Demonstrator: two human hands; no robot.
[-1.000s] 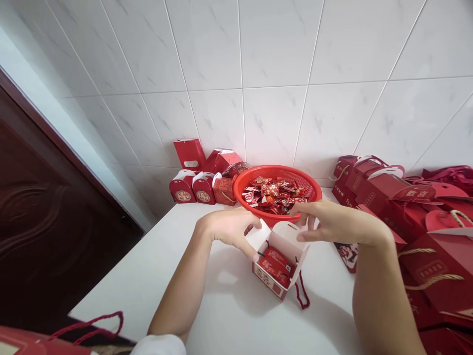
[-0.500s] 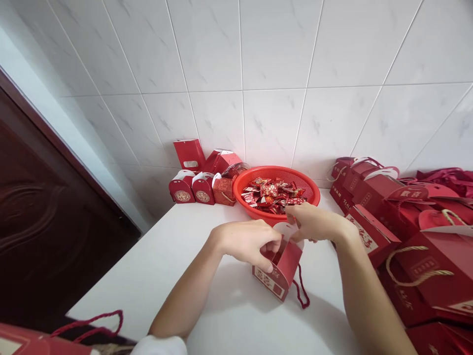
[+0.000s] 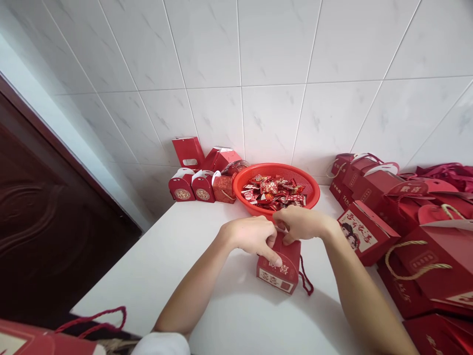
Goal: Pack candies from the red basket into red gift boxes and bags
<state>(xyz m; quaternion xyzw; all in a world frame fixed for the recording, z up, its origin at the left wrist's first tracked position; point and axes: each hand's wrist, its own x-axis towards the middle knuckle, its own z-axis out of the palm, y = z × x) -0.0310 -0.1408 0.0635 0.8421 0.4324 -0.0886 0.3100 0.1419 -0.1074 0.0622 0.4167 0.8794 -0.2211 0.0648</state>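
Your 2 hands, left (image 3: 254, 236) and right (image 3: 301, 224), press the folded flaps of 1 red box (image 3: 279, 266) on the white table (image 3: 173, 256), fingers curled and thumbs on top; whether either pinches a flap cannot be told. The box sits just in front of a red basket (image 3: 314, 197) of wrapped sweets (image 3: 269, 187).

The single head camera looks forward and slightly down from the wearer's eye level, facing a tiled wall (image 3: 273, 118) across a white table (image 3: 177, 256), both forearms reaching in from below
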